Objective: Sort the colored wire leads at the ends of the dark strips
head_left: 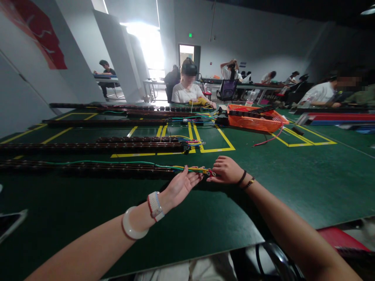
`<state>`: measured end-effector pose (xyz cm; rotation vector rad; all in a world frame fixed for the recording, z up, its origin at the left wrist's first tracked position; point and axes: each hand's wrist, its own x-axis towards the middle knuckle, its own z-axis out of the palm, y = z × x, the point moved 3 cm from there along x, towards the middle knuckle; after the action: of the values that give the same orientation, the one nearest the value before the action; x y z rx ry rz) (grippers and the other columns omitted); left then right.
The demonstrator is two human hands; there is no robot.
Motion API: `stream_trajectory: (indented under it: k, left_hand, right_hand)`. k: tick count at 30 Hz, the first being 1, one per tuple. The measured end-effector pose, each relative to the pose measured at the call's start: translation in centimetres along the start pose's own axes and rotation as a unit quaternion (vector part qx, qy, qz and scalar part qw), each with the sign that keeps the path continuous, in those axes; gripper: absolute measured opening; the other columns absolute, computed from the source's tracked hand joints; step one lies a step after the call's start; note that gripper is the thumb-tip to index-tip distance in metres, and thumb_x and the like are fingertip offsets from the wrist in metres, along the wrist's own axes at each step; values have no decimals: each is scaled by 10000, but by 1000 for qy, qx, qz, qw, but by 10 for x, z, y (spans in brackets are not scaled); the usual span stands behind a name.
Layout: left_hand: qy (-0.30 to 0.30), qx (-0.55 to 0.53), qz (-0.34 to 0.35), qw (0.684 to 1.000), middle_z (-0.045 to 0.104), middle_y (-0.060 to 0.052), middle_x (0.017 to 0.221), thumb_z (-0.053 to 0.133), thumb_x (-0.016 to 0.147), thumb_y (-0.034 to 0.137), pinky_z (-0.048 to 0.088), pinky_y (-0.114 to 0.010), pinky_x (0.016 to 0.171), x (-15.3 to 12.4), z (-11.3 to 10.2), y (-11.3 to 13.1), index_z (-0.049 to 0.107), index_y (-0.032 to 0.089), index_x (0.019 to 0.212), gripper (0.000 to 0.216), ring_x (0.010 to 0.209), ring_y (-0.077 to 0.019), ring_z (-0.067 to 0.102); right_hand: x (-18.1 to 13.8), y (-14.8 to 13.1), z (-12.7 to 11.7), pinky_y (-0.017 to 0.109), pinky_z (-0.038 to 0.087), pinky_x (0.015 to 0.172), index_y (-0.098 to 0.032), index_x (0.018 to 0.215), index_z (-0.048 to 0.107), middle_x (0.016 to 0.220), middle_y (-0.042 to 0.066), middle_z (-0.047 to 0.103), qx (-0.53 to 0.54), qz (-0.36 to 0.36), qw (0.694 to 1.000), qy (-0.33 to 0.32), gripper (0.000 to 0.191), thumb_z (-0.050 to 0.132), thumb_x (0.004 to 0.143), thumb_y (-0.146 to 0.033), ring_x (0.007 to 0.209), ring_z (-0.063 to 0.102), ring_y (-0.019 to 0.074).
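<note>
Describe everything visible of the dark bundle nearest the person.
The dark bundle lies long and narrow along the green table, its left end cut off by the picture. Light marks dot it, and a green wire runs along its top. At the right, yellow and green wires, apparently plastic-coated, emerge by the open left hand; their tips reach the curled right hand.

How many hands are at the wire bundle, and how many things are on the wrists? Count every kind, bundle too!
Hands: 2 (left hand, right hand)
Wire bundle: 1
White bangle: 1
Pale strap: 1
Right-wrist bracelets: 2
Total: 7
</note>
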<state>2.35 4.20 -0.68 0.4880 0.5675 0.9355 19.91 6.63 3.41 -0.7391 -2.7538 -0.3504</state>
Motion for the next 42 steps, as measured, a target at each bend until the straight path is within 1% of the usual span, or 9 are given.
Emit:
stream_trajectory:
  k: [3, 6, 9, 11, 20, 28, 32, 35, 42]
  left_hand:
    - [-14, 4, 4, 1000, 606, -189, 1127, 412, 911, 344, 400, -355, 1005, 0, 0, 0, 584, 54, 1007, 350, 1055, -221, 579]
    - [3, 2, 3, 1000, 596, -192, 1150, 401, 916, 334, 397, -357, 1006, -1, 2, 0, 575, 62, 1014, 337, 1087, -221, 563]
    - [24, 3, -3, 1000, 581, -203, 1178, 397, 918, 330, 382, -371, 1018, -2, 5, 1, 567, 57, 1029, 340, 1126, -230, 539]
    - [23, 0, 1, 1000, 580, -201, 1184, 400, 918, 323, 378, -380, 1020, -2, 5, 1, 566, 61, 1033, 331, 1137, -232, 532]
    - [8, 0, 27, 1000, 603, -167, 1166, 426, 912, 289, 398, -386, 1000, 3, 0, -1, 578, 100, 990, 254, 1105, -216, 556]
    - [15, -14, 28, 999, 626, -162, 1118, 408, 918, 278, 404, -372, 988, 3, 1, -1, 588, 98, 938, 255, 1067, -213, 574]
    - [23, -22, 24, 999, 632, -150, 1101, 406, 918, 289, 414, -362, 972, 3, 3, 0, 592, 108, 919, 260, 1045, -207, 582]
    - [35, -31, 11, 999, 637, -152, 1074, 417, 911, 323, 427, -334, 951, 4, 3, -1, 601, 104, 917, 286, 1021, -201, 591]
    - [8, -48, -13, 999, 653, -133, 1012, 410, 913, 327, 436, -286, 934, 6, -2, -1, 621, 87, 935, 320, 919, -161, 615]
  right_hand:
    - [3, -4, 6, 270, 292, 597, -166, 596, 610, 565, 45, 578, 34, 23, 998, -43, 518, 387, 879, -539, 552, 467, 120]
    - [6, -3, 13, 251, 274, 519, -154, 566, 619, 544, 52, 585, 83, 126, 981, -120, 535, 403, 870, -538, 481, 461, 104]
    - [6, -3, 17, 223, 288, 457, -145, 548, 623, 486, 30, 560, 214, 255, 919, -212, 548, 429, 843, -564, 415, 448, 84]
    - [5, -8, 18, 199, 319, 426, -139, 586, 631, 489, 13, 559, 327, 285, 860, -268, 536, 437, 835, -571, 401, 459, 75]
    - [-6, -28, 18, 150, 361, 312, -106, 894, 610, 546, -1, 621, 630, 230, 603, -432, 533, 444, 822, -607, 453, 593, 105]
    - [-7, -34, 12, 162, 339, 249, -52, 1013, 600, 465, 13, 606, 715, 179, 501, -453, 606, 308, 899, -571, 389, 594, 136]
    - [-4, -46, 9, 160, 304, 228, -61, 936, 619, 466, 22, 609, 719, 182, 485, -464, 575, 327, 900, -555, 383, 591, 138]
    - [1, -53, 7, 147, 225, 210, -79, 825, 624, 416, -3, 566, 724, 240, 503, -405, 569, 329, 894, -561, 306, 522, 101]
    - [6, -30, -2, 151, 214, 257, -122, 635, 579, 355, -30, 486, 630, 391, 647, -176, 560, 338, 875, -567, 262, 415, 60]
